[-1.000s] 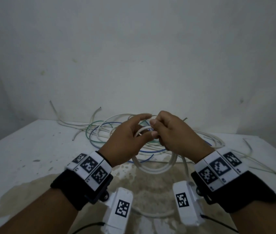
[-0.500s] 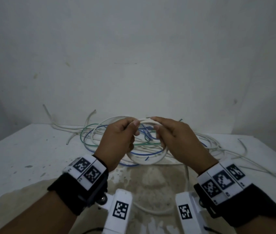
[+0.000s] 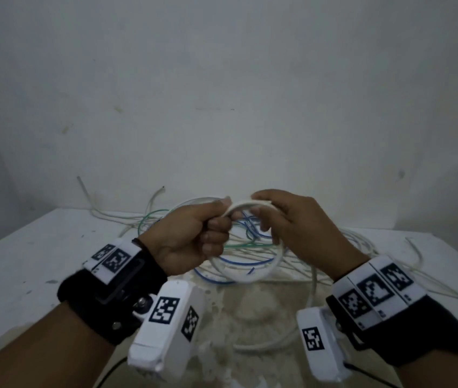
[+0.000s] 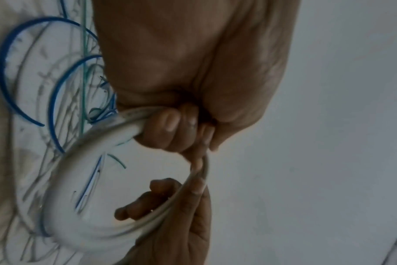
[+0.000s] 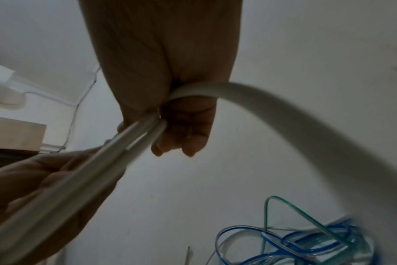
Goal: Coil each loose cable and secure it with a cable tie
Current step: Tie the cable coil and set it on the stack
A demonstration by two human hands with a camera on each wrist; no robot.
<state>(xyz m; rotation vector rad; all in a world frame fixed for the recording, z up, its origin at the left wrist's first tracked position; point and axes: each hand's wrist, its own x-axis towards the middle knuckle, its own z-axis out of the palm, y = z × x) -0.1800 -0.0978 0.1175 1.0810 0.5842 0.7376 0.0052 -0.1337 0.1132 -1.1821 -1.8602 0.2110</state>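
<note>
Coiling step: your left hand [image 3: 191, 236] and right hand [image 3: 303, 231] both grip the white cable [image 3: 246, 275] loop; next, a tie, none visible.

I see a smooth, matt white plastic-sheathed cable [image 3: 246, 277] above a rough, stained white table [image 3: 40, 264].
</note>
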